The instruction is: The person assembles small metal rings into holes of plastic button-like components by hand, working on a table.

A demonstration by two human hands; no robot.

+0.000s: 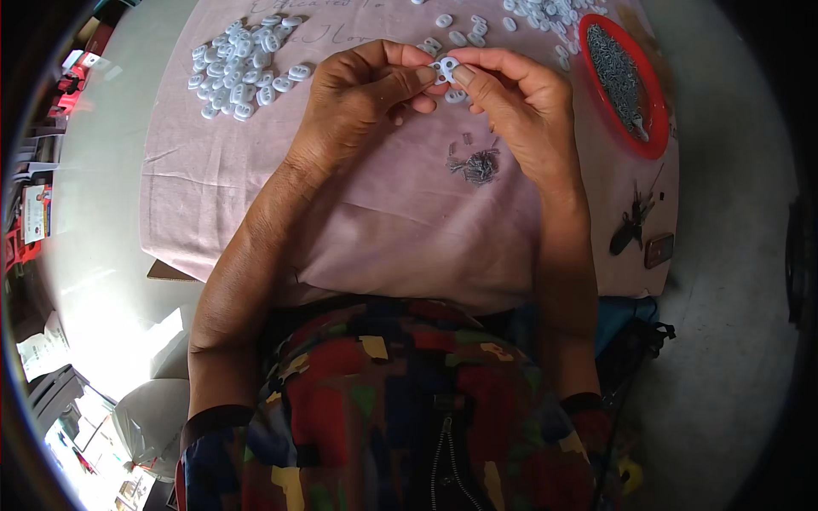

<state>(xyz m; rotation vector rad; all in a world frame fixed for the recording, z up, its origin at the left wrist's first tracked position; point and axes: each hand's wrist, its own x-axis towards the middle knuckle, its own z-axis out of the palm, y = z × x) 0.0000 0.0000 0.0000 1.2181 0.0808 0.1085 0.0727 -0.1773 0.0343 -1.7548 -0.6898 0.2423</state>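
Observation:
Over the far part of the cloth-covered table, both my hands meet at a small white plastic piece with dark round holes (442, 71). It may be two pieces put together; my fingers hide part of it. Thumb and fingertips of my left hand (358, 98) pinch its left end. My right hand (530, 106) pinches the right end the same way. Just beneath the fingertips lies another white oval piece (456, 97). A small heap of thin grey metal pins or screws (477, 167) rests on the cloth between my forearms.
A pile of white oval pieces (243, 68) lies at the far left. More white pieces (545, 15) are scattered at the far right, beside a red oval tray (658, 128) of grey metal bits. Keys (630, 228) and a phone (659, 250) lie near the table's right edge.

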